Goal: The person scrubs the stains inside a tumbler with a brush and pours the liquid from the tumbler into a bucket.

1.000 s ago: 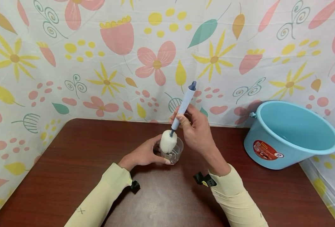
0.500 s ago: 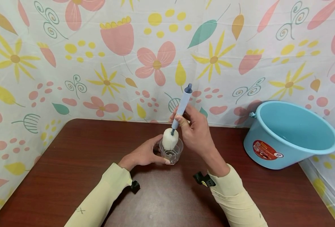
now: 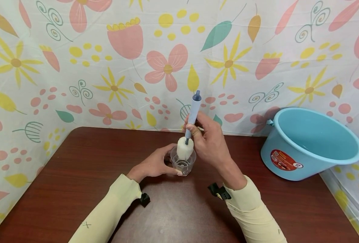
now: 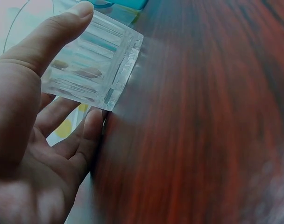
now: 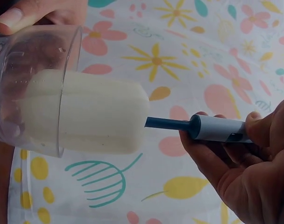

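My left hand [image 3: 155, 163] grips a clear plastic cup [image 3: 183, 165] from its left side, thumb on the near wall. In the left wrist view the ribbed cup [image 4: 93, 65] sits between thumb and fingers, low over the table. With my right hand [image 3: 211, 140] I hold a sponge cup brush by its pale blue handle [image 3: 193, 113], thumb against fingers. Its white sponge head [image 3: 185, 148] is partly inside the cup's mouth. The right wrist view shows the sponge's lower part [image 5: 44, 112] through the clear wall and a dark blue stem [image 5: 167, 123] running up to the handle.
A light blue bucket [image 3: 288, 141] with a red label stands on the right of the dark wooden table [image 3: 85, 162]. A flower-printed cloth [image 3: 124, 74] hangs behind the table and along its sides.
The brush handle has swung from leaning right towards upright, and its top has dropped slightly. The sponge head has shifted to the right in the cup. My left hand stays in place.
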A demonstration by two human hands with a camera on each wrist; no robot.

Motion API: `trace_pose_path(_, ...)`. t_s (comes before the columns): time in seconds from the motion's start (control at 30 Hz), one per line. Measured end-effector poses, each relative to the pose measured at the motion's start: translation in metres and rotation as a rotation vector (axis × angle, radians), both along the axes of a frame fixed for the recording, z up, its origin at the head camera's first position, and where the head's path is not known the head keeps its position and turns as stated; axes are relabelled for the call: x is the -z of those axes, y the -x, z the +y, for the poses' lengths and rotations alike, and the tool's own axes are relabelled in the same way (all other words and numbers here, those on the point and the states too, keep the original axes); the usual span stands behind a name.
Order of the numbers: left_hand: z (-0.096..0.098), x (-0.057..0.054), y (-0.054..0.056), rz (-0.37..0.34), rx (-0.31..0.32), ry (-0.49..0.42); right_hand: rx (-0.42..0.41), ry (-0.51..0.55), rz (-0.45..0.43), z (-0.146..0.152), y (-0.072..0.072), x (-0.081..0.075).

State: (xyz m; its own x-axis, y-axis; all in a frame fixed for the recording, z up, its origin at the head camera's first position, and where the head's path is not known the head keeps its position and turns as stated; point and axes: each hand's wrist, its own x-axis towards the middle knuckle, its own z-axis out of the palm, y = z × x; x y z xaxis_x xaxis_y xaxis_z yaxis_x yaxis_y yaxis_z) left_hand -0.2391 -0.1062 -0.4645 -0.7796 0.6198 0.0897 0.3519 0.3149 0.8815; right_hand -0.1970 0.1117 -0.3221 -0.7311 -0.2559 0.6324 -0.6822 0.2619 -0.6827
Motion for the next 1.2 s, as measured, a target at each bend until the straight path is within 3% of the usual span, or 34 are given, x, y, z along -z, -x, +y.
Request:
trace_pose_path(0.2,0.001,-0.011,-0.005,-0.012,0.002,-0.016,0.017,-0.021,0.011,0.001,-0.001,-0.002)
trace_pose_path(0.33,0.001,-0.006,-0.003,0.006,0.006,-0.015,0.013,-0.033,0.016,0.001,-0.003,-0.003)
trace_pose_path(0.4,0.0,-0.011,-0.006,0.012,0.011,-0.012,0.021,-0.046,0.015,0.001,-0.004,-0.004)
trace_pose_path(0.57,0.001,-0.036,-0.017,0.007,0.022,0.014,0.062,-0.077,0.011,0.003,-0.005,-0.005)
trace_pose_path(0.87,0.0,-0.002,0.0,0.03,0.007,0.0,0.09,-0.1,-0.019,0.006,-0.007,-0.008)
trace_pose_path(1.2,-0.002,-0.001,0.0,0.045,0.006,0.021,0.117,-0.09,-0.06,0.007,-0.007,-0.008)
